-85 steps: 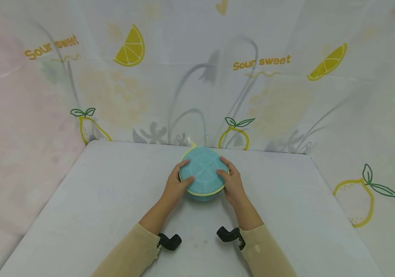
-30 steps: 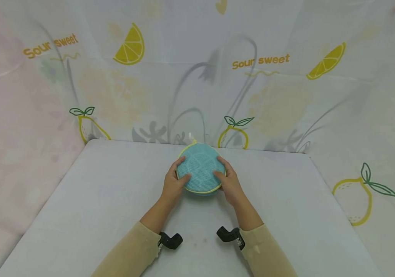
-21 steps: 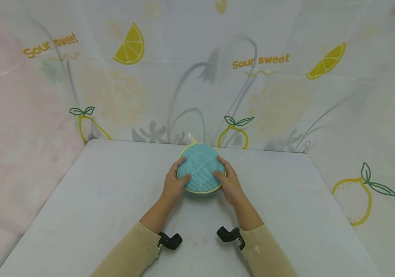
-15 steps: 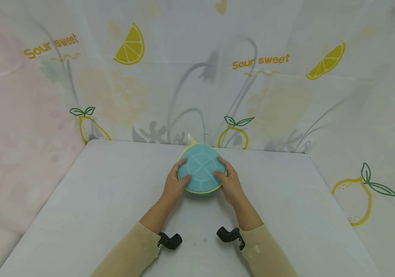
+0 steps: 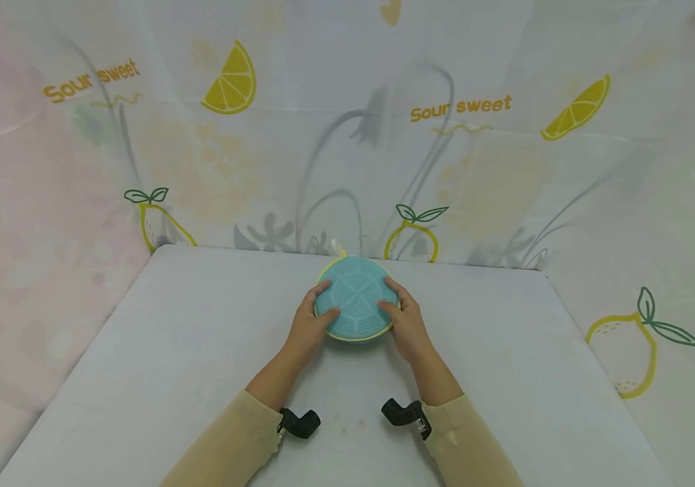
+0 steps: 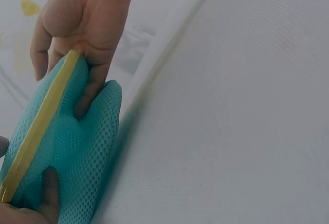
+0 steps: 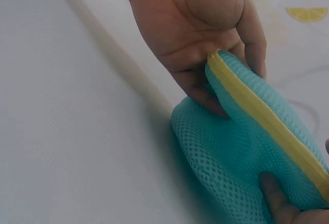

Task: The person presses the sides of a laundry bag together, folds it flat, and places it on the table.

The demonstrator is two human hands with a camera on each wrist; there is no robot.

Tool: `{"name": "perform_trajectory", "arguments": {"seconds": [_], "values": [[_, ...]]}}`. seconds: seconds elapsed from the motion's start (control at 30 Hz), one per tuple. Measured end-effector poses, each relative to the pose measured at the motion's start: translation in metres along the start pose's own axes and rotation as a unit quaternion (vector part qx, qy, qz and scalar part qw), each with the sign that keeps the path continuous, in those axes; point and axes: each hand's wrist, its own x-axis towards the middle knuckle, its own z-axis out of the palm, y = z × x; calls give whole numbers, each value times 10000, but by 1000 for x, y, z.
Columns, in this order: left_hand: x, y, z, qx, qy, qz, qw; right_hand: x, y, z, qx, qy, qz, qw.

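Note:
A round teal mesh laundry bag (image 5: 356, 297) with a yellow zipper band (image 5: 360, 338) is held at the far middle of the table. My left hand (image 5: 309, 327) grips its left edge and my right hand (image 5: 410, 326) its right edge. Both thumbs lie on the domed top, with other fingers at the rim and beneath. From the left wrist view, fingers of the left hand (image 6: 87, 18) press into the soft mesh under the zipper band. The right wrist view has the right hand (image 7: 193, 23) holding the opposite edge likewise. The bag's underside sags, dented by fingers.
The white table (image 5: 201, 352) runs back to a hanging cloth backdrop (image 5: 335, 155) printed with lemons and lettering. Black curved devices sit at both wrists, a left one (image 5: 300, 424) and a right one (image 5: 405, 412). The table's back edge lies just behind the bag.
Both hands keep their hold throughout. The bag shifted slightly up and left, then came back a little down and right. Less of its lower half shows below the band now than at first.

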Motion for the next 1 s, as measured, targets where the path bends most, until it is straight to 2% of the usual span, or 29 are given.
{"name": "perform_trajectory", "arguments": {"seconds": [0.33,0.53,0.57,0.77,1.0], "values": [[1,-1,-1,-11,-114,-120,9999,1,3,-2,-79,81,53,9999],[-9,18,-1,-109,-169,-134,9997,2,5,-3,-118,159,104,9997],[-9,17,-1,-153,-174,-85,9997,3,5,-3,-105,164,111,9997],[4,-10,-1,-244,-116,171,9995,5,7,-5,-101,106,132,9998],[4,-12,0,-156,62,39,9999,6,9,-6,-294,262,315,9987]]}}
